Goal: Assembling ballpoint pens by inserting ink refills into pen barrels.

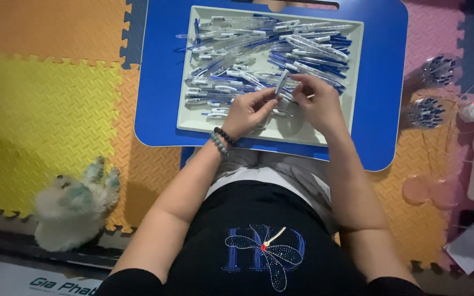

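Foam mats surround our blue table; over its tray of pens, our left hand and right hand both pinch one pen between fingers.

Pens: clear glossy plastic barrels, opaque blue and white plastic parts. Tray: pale, smooth, matt plastic. Counter: blue, smooth, slight sheen, looks plastic. Floor mats: foam, matt, embossed ridged texture, jigsaw edges. Bracelets on left wrist: polished round beads, one string dark, one grey-green. Toy by the mats' left edge: fluffy plush. Black cloth top: sparkly stud motif. Cups off the counter's right edge: clear plastic.
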